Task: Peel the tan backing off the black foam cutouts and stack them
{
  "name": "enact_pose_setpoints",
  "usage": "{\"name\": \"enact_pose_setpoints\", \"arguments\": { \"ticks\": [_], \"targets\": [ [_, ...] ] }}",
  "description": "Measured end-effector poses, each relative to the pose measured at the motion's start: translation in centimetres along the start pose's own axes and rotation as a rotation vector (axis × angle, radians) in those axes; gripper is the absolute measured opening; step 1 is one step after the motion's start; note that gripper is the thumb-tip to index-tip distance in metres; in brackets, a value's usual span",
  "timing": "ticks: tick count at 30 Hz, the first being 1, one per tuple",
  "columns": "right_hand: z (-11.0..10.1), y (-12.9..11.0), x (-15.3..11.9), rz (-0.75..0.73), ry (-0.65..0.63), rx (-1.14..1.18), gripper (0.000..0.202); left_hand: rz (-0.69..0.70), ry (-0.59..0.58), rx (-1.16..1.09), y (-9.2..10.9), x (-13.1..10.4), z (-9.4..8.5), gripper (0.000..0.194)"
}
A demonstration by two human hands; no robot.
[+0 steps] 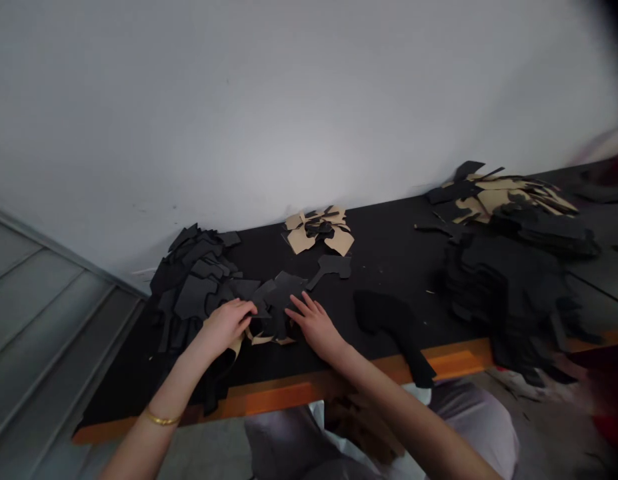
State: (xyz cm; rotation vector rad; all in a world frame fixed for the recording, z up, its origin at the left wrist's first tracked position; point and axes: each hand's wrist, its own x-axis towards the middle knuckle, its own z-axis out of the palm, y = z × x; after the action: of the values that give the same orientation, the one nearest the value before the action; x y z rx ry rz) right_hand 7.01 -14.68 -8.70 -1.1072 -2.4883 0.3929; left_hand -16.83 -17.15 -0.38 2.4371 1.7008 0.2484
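Note:
My left hand (227, 327) is closed with its fingertips on the edge of a flat black die-cut sheet piece (259, 300); a tan-backed curled piece shows just under the palm. My right hand (316, 328) lies with fingers spread against the right side of another black cut piece (285, 293). Between the hands, the tan edges of a piece (263, 340) show beneath the black ones. A heap of black cut pieces (196, 293) lies left of my left hand. Beyond my right hand is a single black cut piece (333, 267).
A small pile of tan and black pieces (299, 240) sits by the wall. One thick black piece (393, 327) overhangs the table's orange front edge (459, 360). Larger black stacks (509, 280) and tan scraps (493, 197) lie right. A grey ribbed panel (49, 313) stands left.

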Motion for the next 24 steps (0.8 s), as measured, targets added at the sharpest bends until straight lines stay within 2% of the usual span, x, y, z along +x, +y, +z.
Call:
{"name": "enact_pose_setpoints", "arguments": {
  "ticks": [3, 5, 7, 9, 11, 13, 15, 17, 20, 21, 24],
  "targets": [
    [-0.3, 1.2, -0.3, 0.027, -0.024, 0.045, 0.062, 0.076, 0.235, 0.037, 0.7, -2.1, -2.7, 0.023],
    [-1.8, 1.3, -1.2, 0.050, 0.086, 0.158, 0.060, 0.077, 0.382, -0.041, 1.7, -3.3, -4.2, 0.027],
    [-4.1, 0.4, -2.5, 0.073, 0.277, 0.303, 0.052, 0.113, 0.388, -0.238, 3.1, -3.6, -4.9, 0.032],
    [-6.6, -0.9, -4.0, 0.094, 0.421, 0.427, 0.044, 0.203, 0.249, -0.432, 5.1, -3.1, -4.7, 0.035],
    [-8.4, -2.1, -5.6, 0.063, 0.344, 0.521, 0.049, 0.298, 0.066, -0.530, 7.4, -1.9, -3.6, 0.036],
    [-9.0, -2.4, -7.3, 0.084, 0.143, 0.638, 0.045, 0.356, -0.077, -0.588, 9.8, -0.6, -2.1, 0.036],
    [-8.5, -1.9, -9.3, 0.237, 0.050, 0.762, 0.031, 0.331, -0.145, -0.726, 11.8, 0.7, -0.6, 0.034],
    [-7.4, -0.8, -11.5, 0.456, 0.154, 0.811, 0.028, 0.211, -0.202, -0.935, 13.4, 1.9, 1.0, 0.034],
    [-6.3, 0.8, -14.7, 0.690, 0.418, 0.783, 0.028, 0.028, -0.309, -1.154, 15.3, 3.5, 3.4, 0.041],
    [-6.2, 1.1, -15.6, 0.721, 0.464, 0.786, 0.029, -0.019, -0.308, -1.170, 15.9, 4.0, 4.2, 0.043],
    [-7.3, 1.6, -17.8, 0.687, 0.514, 0.812, 0.034, -0.153, -0.188, -1.143, 18.1, 5.5, 6.0, 0.033]
  ]
}}
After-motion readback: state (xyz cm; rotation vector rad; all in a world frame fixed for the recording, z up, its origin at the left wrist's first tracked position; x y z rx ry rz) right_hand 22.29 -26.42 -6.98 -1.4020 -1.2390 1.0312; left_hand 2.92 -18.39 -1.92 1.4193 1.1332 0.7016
